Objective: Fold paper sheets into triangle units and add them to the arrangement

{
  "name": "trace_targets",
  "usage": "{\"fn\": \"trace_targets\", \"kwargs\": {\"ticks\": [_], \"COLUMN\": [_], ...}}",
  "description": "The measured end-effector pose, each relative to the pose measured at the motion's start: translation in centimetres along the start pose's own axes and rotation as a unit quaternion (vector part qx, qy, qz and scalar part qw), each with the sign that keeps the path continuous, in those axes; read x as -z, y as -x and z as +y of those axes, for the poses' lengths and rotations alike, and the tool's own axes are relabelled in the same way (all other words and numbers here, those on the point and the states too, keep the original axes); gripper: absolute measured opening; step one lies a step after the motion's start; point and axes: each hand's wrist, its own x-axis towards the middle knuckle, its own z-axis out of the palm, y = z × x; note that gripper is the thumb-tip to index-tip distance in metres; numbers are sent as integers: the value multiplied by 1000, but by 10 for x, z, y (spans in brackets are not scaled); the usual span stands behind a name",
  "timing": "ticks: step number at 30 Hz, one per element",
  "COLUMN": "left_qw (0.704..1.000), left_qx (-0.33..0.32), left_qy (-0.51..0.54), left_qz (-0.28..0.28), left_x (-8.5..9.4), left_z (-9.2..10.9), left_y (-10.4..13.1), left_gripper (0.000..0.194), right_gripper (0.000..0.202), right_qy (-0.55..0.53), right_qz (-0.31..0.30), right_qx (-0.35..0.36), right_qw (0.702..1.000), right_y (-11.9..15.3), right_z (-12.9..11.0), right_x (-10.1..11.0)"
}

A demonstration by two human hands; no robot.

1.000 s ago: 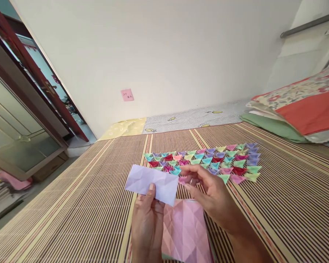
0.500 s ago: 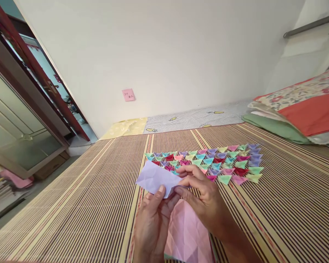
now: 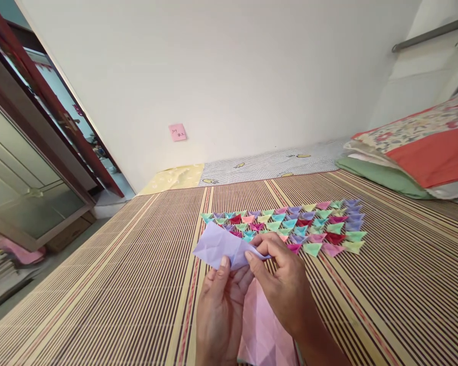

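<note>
A creased sheet of lilac origami paper (image 3: pixel 217 246), partly folded, is held up between my two hands. My left hand (image 3: pixel 223 300) grips its lower edge, thumb on top and fingers beneath. At the paper's right end, my right hand (image 3: pixel 280 272) pinches a folded part between thumb and fingers. Below the hands lies pink creased paper (image 3: pixel 265 325), with a thin greenish edge showing under it; my hands hide its upper part. Beyond the hands, several rows of small folded paper pieces (image 3: pixel 305 225) in many colours sit on the mat.
A striped bamboo mat (image 3: pixel 118 284) covers the bed. Folded bedding (image 3: pixel 423 152) is piled at the right. A pink note (image 3: pixel 177 132) sticks to the white wall (image 3: pixel 229 76). At the left are a doorway and a glass-panelled door (image 3: pixel 26 173).
My right thumb has moved up onto the face of the lilac paper, and its right end now appears folded over. Both hands have shifted slightly to the right.
</note>
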Motion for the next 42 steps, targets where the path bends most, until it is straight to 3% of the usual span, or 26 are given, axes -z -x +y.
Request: {"fn": "trace_targets", "kwargs": {"ticks": [14, 27, 34, 36, 39, 42], "left_qw": [998, 996, 992, 992, 992, 994], "left_qx": [-29, -41, -60, -69, -80, -81], "left_qy": [31, 38, 25, 18, 8, -8], "left_qz": [37, 75, 112, 108, 94, 79], "left_x": [-5, -6, -1, 0, 0, 0], "left_z": [-8, -9, -5, -4, -5, -8], "left_y": [-3, -5, -9, -10, -9, -5], "left_gripper": [42, 43, 42, 39, 37, 33], "right_gripper": [22, 16, 15, 22, 35, 35], "right_qy": [-14, -55, -92, -105, -102, -118], "right_qz": [2, 64, 87, 67, -11, -68], "right_qx": [-4, -53, -87, -101, -118, -140], "right_qw": [1000, 995, 988, 987, 988, 981], "right_y": [-1, 1, -9, -12, -12, -8], "right_z": [0, 7, 17, 16, 11, 5], "right_x": [-3, 0, 19, 23, 22, 13]}}
